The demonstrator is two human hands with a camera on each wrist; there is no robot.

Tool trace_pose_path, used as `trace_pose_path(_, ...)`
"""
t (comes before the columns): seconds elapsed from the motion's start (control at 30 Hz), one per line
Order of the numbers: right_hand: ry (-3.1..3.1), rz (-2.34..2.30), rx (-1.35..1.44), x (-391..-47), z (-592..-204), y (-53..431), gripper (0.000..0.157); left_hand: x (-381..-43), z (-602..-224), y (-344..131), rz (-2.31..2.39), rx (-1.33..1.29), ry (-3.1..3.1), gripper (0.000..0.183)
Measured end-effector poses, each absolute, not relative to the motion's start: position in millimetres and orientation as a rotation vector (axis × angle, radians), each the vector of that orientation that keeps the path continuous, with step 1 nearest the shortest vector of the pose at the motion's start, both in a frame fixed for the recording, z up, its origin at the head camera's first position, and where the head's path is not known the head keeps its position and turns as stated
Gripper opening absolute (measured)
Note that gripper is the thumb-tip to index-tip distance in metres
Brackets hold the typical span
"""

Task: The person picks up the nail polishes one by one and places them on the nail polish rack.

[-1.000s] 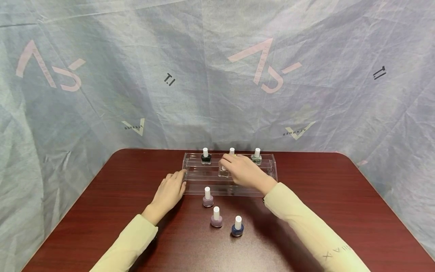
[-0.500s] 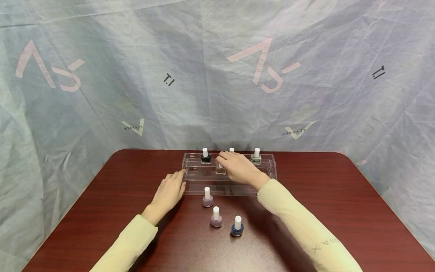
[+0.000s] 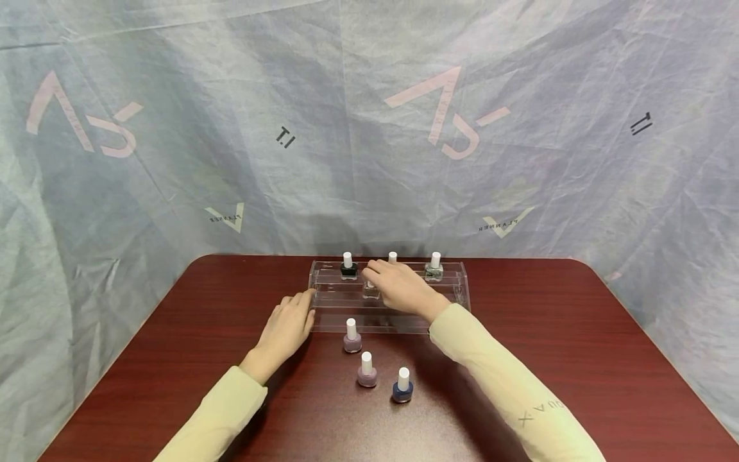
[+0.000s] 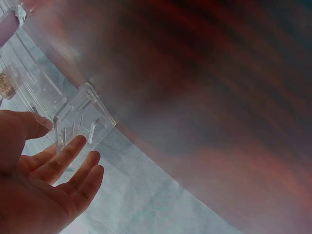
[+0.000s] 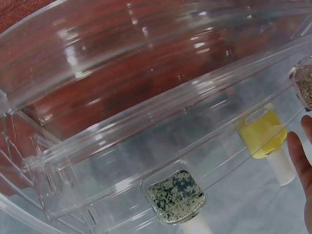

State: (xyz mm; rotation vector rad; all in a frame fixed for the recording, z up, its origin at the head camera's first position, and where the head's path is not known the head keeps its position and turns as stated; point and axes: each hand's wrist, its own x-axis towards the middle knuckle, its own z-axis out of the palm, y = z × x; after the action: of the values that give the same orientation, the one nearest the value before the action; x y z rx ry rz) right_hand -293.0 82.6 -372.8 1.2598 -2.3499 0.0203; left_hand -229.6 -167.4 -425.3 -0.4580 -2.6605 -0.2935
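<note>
A clear stepped acrylic rack [image 3: 337,319] stands near the table's far edge. My left hand [image 3: 287,324] rests against its left end; in the left wrist view, the fingers [image 4: 66,158] are relaxed and spread beside the end panel. My right hand [image 3: 402,289] pinches a nail polish bottle [image 3: 371,292] from above, over the middle step; its glittery gold-brown contents [image 5: 306,87] show in the right wrist view. Whether the bottle touches the step, I cannot tell. On the top step stand a dark green bottle [image 3: 349,271], a yellow bottle [image 5: 263,134] partly behind my hand, and a speckled bottle [image 3: 434,271].
In front of the rack, two mauve nail polish bottles [image 3: 352,342] and a dark blue bottle [image 3: 402,391] stand upright on the red-brown wooden table [image 3: 190,340]. A grey printed cloth [image 3: 369,160] hangs behind the table and along its sides.
My right hand has shifted a little to the left along the rack with the glittery bottle. The left hand and the other bottles stay in place.
</note>
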Motion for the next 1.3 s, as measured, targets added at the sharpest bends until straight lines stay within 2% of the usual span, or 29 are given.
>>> trace_pose_path(0.53, -2.444, -0.042, 1.251, -291.7, -374.9, 78.4, 0.031, -229.8, -425.1, -167.3, -0.292, -0.458, -2.667, 0.041)
trace_pose_path(0.77, -2.407, -0.060, 1.261, -292.9, -379.3, 78.7, 0.025, -229.4, -424.8, -167.3, -0.300, -0.460, -2.663, 0.041)
trace_pose_path(1.3, -2.411, -0.083, 1.258, -292.0, -381.2, 78.2, 0.028, -228.6, -425.0, -166.7, -0.302, -0.468, -2.648, 0.041)
